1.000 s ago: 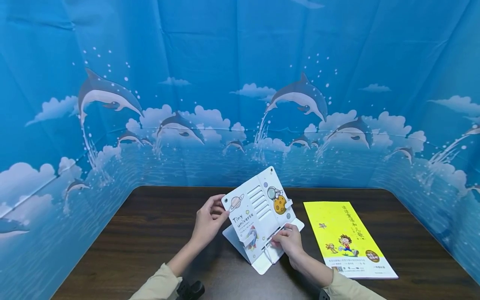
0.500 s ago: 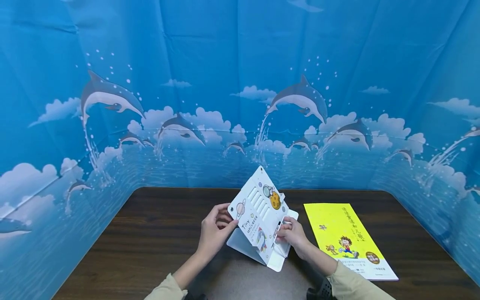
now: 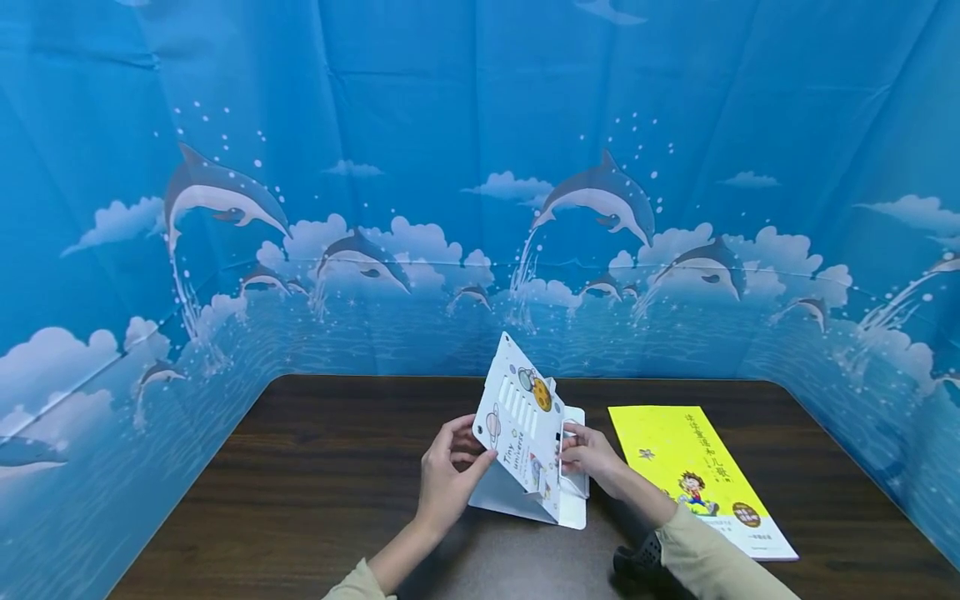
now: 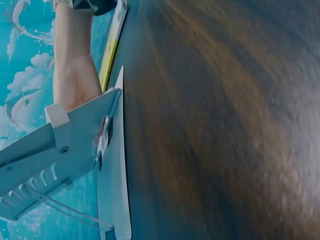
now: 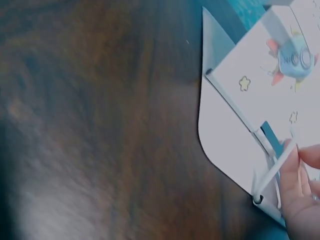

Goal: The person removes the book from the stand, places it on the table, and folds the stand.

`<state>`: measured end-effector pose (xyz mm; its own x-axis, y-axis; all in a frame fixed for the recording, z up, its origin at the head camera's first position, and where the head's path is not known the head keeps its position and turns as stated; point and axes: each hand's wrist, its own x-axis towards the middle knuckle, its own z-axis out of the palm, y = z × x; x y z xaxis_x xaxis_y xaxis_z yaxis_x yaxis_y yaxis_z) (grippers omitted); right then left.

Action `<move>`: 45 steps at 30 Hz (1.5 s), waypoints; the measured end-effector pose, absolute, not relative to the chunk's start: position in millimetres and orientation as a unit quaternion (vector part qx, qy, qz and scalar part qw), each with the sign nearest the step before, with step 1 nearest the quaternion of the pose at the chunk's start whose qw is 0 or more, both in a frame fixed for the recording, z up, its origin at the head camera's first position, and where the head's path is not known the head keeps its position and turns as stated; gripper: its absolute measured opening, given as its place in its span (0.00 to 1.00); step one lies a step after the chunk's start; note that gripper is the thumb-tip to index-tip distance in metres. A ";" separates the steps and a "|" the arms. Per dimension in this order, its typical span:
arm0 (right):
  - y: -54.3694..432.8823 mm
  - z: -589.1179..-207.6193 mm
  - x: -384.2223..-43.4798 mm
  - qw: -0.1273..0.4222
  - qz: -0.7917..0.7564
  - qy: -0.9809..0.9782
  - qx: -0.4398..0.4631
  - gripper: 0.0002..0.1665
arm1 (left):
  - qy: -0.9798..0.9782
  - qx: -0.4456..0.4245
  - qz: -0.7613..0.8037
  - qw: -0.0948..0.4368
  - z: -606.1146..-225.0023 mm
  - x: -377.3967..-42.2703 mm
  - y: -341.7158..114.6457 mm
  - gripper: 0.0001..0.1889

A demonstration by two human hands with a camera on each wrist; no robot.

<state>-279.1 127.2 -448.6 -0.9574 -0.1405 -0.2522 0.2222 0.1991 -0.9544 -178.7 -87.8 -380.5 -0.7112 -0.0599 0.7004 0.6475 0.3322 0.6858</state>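
A white book stand [image 3: 522, 408], printed with planets, a rocket and "Tiny universe", stands on the table with its panel tilted up from a flat base [image 3: 506, 493]. My left hand [image 3: 447, 473] pinches the panel's left corner between thumb and fingers. At the panel's lower edge, my right hand [image 3: 591, 454] holds the stand beside its white page clip [image 5: 276, 170], fingertips partly hidden. From the left wrist, the panel's back shows, with a thin wire prop [image 4: 67, 210] running to the base. My left hand is outside that view.
A yellow children's book [image 3: 675, 450] lies flat to the right of the stand, partly behind my right forearm. The dark wooden table [image 3: 322, 467] ends at a blue dolphin-print curtain [image 3: 420, 208].
The stand has been turned, its panel now facing more to the right. Both hands have gone round with it, my left hand moving right and keeping its hold on the corner.
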 end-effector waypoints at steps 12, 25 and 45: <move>137.0 -448.4 -286.5 0.164 -0.619 0.768 0.019 0.35 | -0.758 -0.197 -0.535 0.317 -382.5 -172.0 -74.1 0.25; 141.2 -454.1 -290.8 0.167 -0.620 0.767 0.019 0.34 | -0.746 -0.217 -0.533 0.334 -386.5 -171.5 -70.2 0.25; 134.5 -433.7 -258.3 0.061 -0.517 0.853 -0.040 0.31 | -0.781 -0.207 -0.535 0.246 -410.8 -197.3 -100.7 0.21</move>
<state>-258.3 134.5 -433.7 -0.9893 -0.1317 -0.0621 -0.0060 0.4627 -0.8865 -197.3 -100.7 -410.8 -0.7929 0.0592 0.6064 0.5870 0.3410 0.7343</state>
